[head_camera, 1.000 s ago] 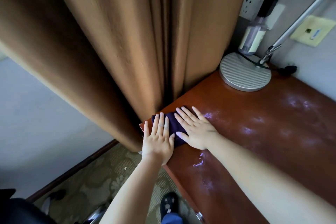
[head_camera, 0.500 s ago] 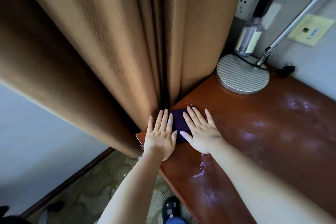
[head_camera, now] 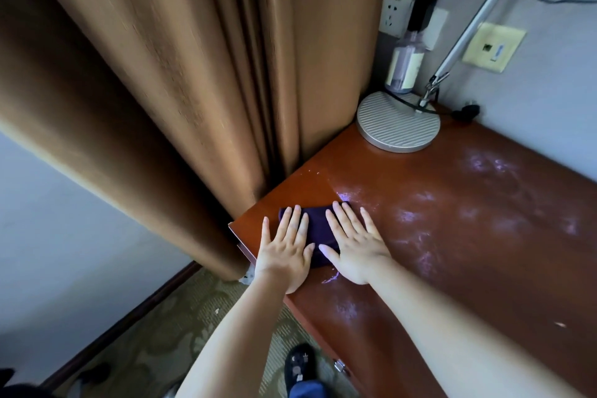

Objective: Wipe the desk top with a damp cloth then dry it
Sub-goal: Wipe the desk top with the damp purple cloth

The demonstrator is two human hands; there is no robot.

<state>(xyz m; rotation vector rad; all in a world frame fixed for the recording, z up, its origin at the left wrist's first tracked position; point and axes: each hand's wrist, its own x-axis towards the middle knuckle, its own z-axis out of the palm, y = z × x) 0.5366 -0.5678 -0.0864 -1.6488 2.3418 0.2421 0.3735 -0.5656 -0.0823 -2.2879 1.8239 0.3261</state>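
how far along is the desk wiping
Still in the damp pass. Wet smears shine across much of the desk. Both the left hand and right hand press flat on the purple cloth near the curtain-side corner. The strip toward the lamp base looks unwiped, and drying hasn't begun.

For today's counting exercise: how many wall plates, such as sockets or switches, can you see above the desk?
3. A white socket nearest the curtain, a white plate just right of it, partly behind a black plug, and a yellow plate right of the lamp arm. Others may lie out of view.
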